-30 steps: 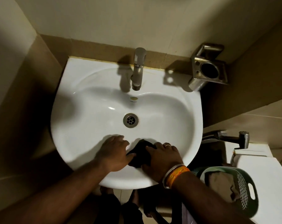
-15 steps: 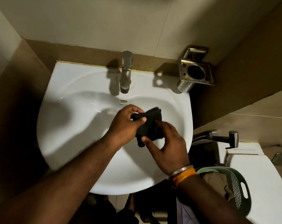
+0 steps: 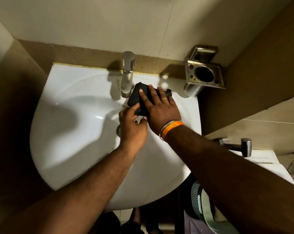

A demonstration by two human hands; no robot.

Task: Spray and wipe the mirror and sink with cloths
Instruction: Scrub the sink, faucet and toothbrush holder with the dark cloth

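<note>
A white oval sink [image 3: 72, 125] fills the middle of the view, with a steel tap [image 3: 127, 75] at its back rim. A folded black cloth [image 3: 136, 97] lies on the sink's back ledge just right of the tap. My right hand [image 3: 159, 107], with a ring and orange wristbands, presses flat on the cloth. My left hand [image 3: 131, 129] sits just below, its thumb and fingers touching the cloth's lower edge. The drain is mostly hidden under my left hand. No mirror or spray bottle is in view.
A steel tumbler holder [image 3: 204, 73] is fixed to the wall right of the sink. A hand-spray nozzle [image 3: 244, 146] hangs at the right above a white toilet tank [image 3: 264, 159]. A green perforated basket [image 3: 200, 205] stands below the sink's right edge.
Both hands carried the black cloth from the sink's front rim, up over the bowl, to the back ledge beside the tap. The right hand now lies flat on it.
</note>
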